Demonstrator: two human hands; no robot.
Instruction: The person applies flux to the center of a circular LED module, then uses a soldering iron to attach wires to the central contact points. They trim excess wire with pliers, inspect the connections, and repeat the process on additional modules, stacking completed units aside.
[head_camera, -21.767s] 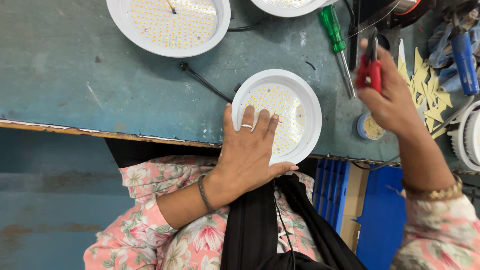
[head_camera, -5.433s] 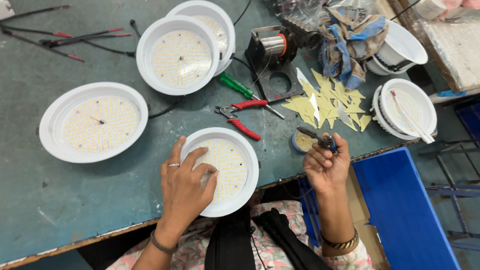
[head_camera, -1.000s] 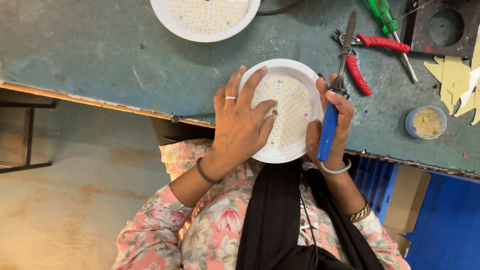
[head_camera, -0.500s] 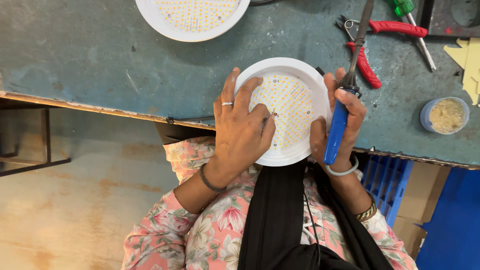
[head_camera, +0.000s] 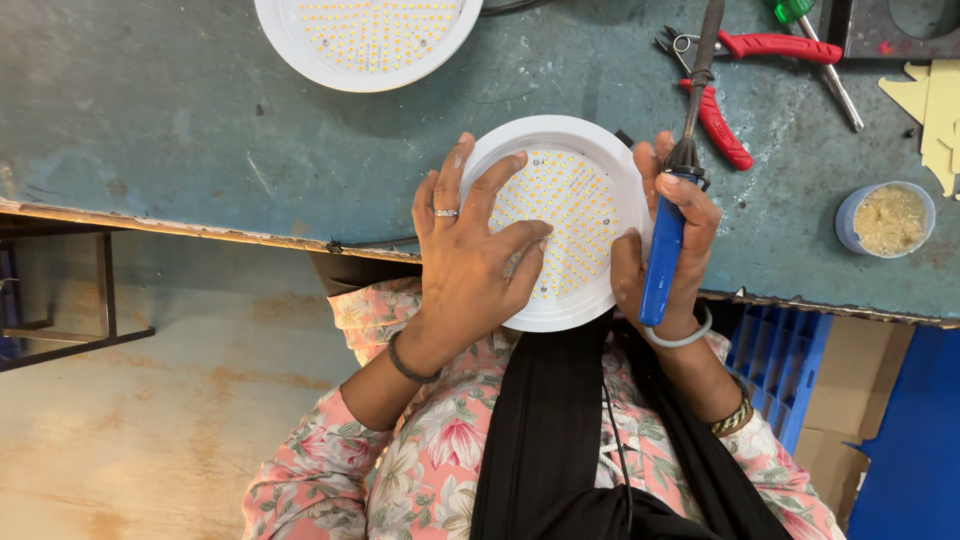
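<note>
Left hand (head_camera: 470, 255) — spread flat, fingers apart, palm down on the round white lamp housing with its disc of small yellow diodes (head_camera: 565, 200); a ring shows on one finger, a dark band at the wrist. It presses on the lamp rather than closing round it. The lamp lies at the near edge of the worn blue-green metal workbench (head_camera: 200, 120), its lower rim overhanging toward the person's lap.

Right hand (head_camera: 665, 245) — wrapped shut round the blue handle of a soldering iron with a black collar and dark shaft (head_camera: 672, 215), while the thumb side bears against the lamp's right rim. The shaft runs up and away from the fist, beyond the lamp; its tip is out of frame.

Just beyond the right fist, beside the iron's shaft: red-handled pliers (head_camera: 735, 75), jaws toward the shaft. Further out to the right of them, a green-handled screwdriver (head_camera: 820, 50), only partly in view.

To the right of the right fist, well apart: a small round blue tub of pale grainy paste (head_camera: 885, 218). Above that, pale yellow cut card pieces (head_camera: 935, 110) at the picture's edge.

Beyond the left hand, well apart: a second round white diode lamp (head_camera: 370, 35), cut off by the top of the picture.
</note>
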